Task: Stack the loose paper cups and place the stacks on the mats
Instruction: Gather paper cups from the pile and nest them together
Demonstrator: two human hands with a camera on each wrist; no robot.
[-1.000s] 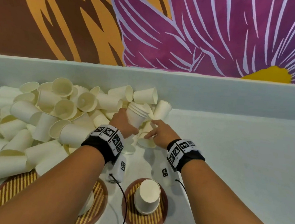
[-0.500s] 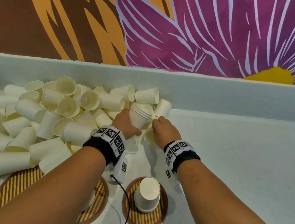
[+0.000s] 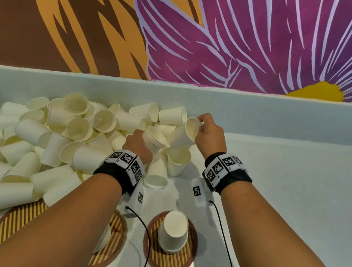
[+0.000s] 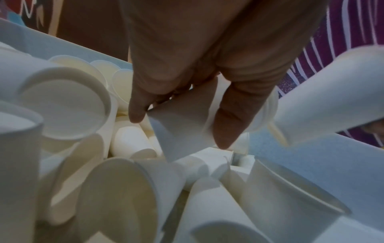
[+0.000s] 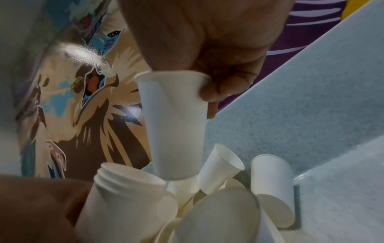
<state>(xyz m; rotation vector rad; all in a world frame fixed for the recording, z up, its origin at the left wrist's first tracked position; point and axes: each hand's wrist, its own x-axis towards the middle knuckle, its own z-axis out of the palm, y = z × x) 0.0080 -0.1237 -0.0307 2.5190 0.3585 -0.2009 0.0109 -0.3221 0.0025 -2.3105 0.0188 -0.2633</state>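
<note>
My left hand (image 3: 137,142) grips a short stack of nested white paper cups (image 3: 154,139) over the right end of the loose cup pile (image 3: 63,140); in the left wrist view thumb and fingers (image 4: 226,128) curl round the stack (image 4: 178,129). My right hand (image 3: 208,134) pinches the rim of a single paper cup (image 3: 184,134), lifted and tilted just right of the stack; the right wrist view shows the single cup (image 5: 174,125) hanging above the stack's open mouth (image 5: 129,189). An upside-down cup stack (image 3: 173,231) stands on the middle round mat (image 3: 153,257).
Two more striped round mats lie near the front: one (image 3: 115,234) partly under my left forearm, one (image 3: 13,225) at the left with loose cups spilling onto it. A low wall ledge (image 3: 257,112) runs behind. Bare tabletop (image 3: 294,186) spreads to the right.
My right hand has picked one cup out of the pile and raised it up and to the right. The left hand keeps hold of the stack in about the same place.
</note>
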